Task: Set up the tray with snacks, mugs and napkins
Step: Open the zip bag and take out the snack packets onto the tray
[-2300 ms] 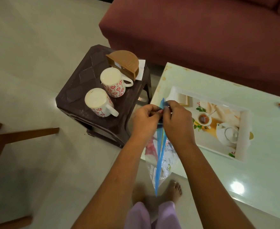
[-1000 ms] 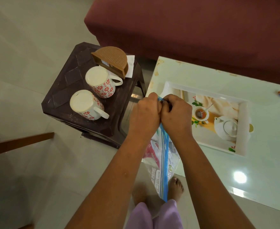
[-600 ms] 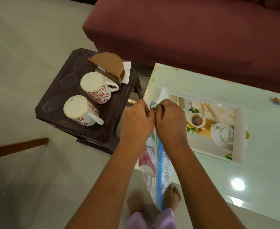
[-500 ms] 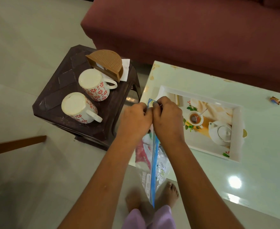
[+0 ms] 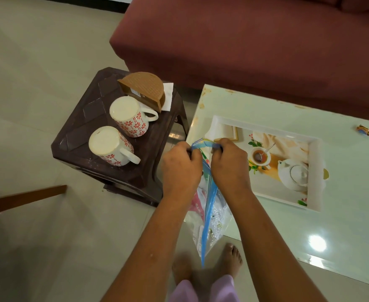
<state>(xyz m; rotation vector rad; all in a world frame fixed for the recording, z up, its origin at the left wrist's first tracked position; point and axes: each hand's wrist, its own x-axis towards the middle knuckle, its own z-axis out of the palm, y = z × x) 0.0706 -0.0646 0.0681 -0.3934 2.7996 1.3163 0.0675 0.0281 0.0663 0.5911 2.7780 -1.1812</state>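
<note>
Both hands pinch the top edge of a clear zip-lock bag (image 5: 214, 216). The left hand (image 5: 180, 171) holds one lip of the blue seal strip (image 5: 205, 144) and the right hand (image 5: 230, 168) holds the other. The lips are pulled a little apart between them, so the mouth is open at that end. Below the grip the bag hangs down with the strip running along its edge. Inside are a pink packet and some pale wrapped snacks. There is small print on the bag, but it is too blurred to read.

Just right of the grip and beyond it lies a white tray (image 5: 315, 175) on the glossy pale table (image 5: 353, 225). Its floor carries a printed picture of a teapot and a cup of tea.

Left of the grip stands a dark brown plastic stool (image 5: 85, 120). It carries two white mugs with red flowers, the nearer mug (image 5: 109, 147) and the farther mug (image 5: 129, 117), each with a flat cream face up. Behind them is a brown half-round napkin holder (image 5: 145, 89) with white napkins (image 5: 168, 95). A small label on it cannot be read.

Far right of the grip a small wrapped sweet (image 5: 363, 130) lies on the table. Beyond everything is a maroon sofa (image 5: 244, 40).
</note>
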